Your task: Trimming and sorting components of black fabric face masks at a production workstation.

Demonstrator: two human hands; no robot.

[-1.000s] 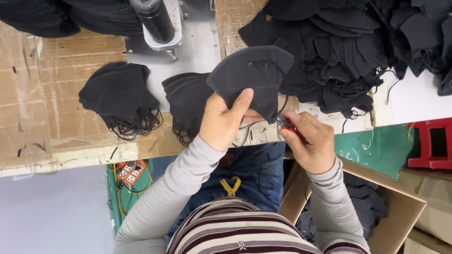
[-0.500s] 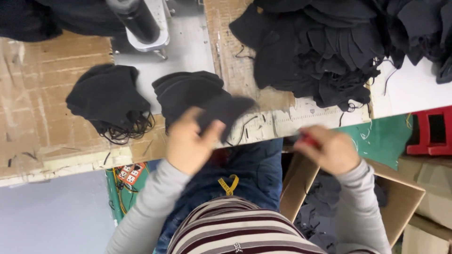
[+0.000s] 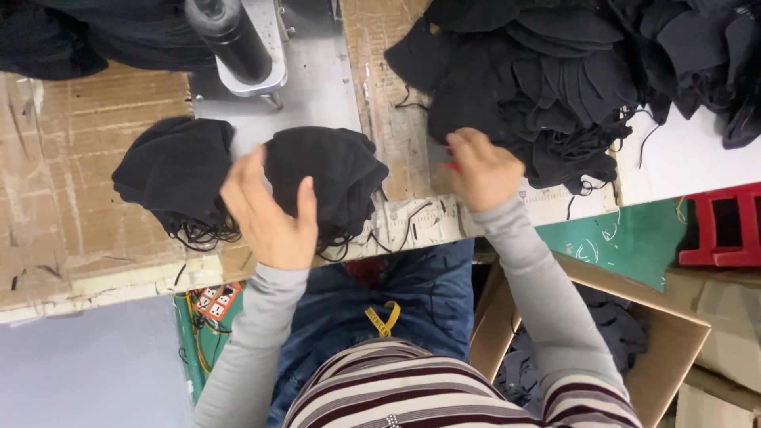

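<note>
My left hand (image 3: pixel 269 210) is spread open at the near left edge of a stack of black fabric pieces (image 3: pixel 329 178) with loose black strings, and it holds nothing. A second, similar black stack (image 3: pixel 174 170) lies just to the left of that hand. My right hand (image 3: pixel 485 170) is closed around a small red tool (image 3: pixel 450 166), of which only a tip shows. That hand rests at the near edge of a large heap of black fabric pieces (image 3: pixel 547 79) on the right of the bench.
A black cylinder on a metal base (image 3: pixel 238 43) stands at the back of the cardboard-covered bench (image 3: pixel 71 214). An open cardboard box (image 3: pixel 674 333) holding dark pieces sits on the floor to my right. A red stool (image 3: pixel 725 226) stands beyond it.
My left hand has laid the black piece it held up onto the middle stack and opened. My right hand has moved from the bench edge up to the large heap with the red tool.
</note>
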